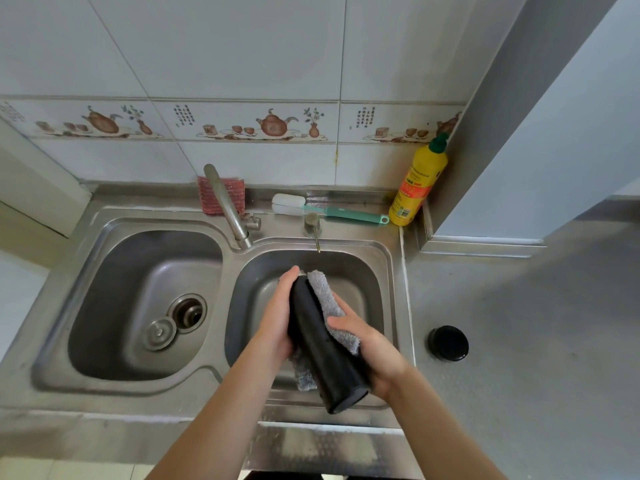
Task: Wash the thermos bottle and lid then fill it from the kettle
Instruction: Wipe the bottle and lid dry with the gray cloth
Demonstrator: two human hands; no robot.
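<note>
White wall tiles [242,46] with one painted teapot border are backing a steel tabletop [519,323] that is carrying one double sink [225,382] of two basins. One tap [227,206] is standing behind the divide between the basins, and one smaller spout [312,227] is sitting just right of it. One red scouring pad [207,199] is leaning against the wall behind the tap. One bottle brush [329,211], white head and green handle, is lying on the back ledge, its handle end near one yellow detergent bottle [419,183] with a green cap that is standing in the corner. Left basin: one drain [188,313] and one loose plug [160,333] lying just beside it. Over the right basin, one black thermos bottle [322,344] is being held tilted, base toward the viewer and mouth pointing away. One left hand [277,317] is gripping the bottle's upper side, fingers curled round it. One right hand [370,348] is pressing one grey cloth [329,306] against the bottle's right side, fingers wrapped over both cloth and bottle; part of the cloth is hanging below the bottle. One black lid [448,342] is resting on the tabletop right of the sink, well apart from the bottle.
</note>
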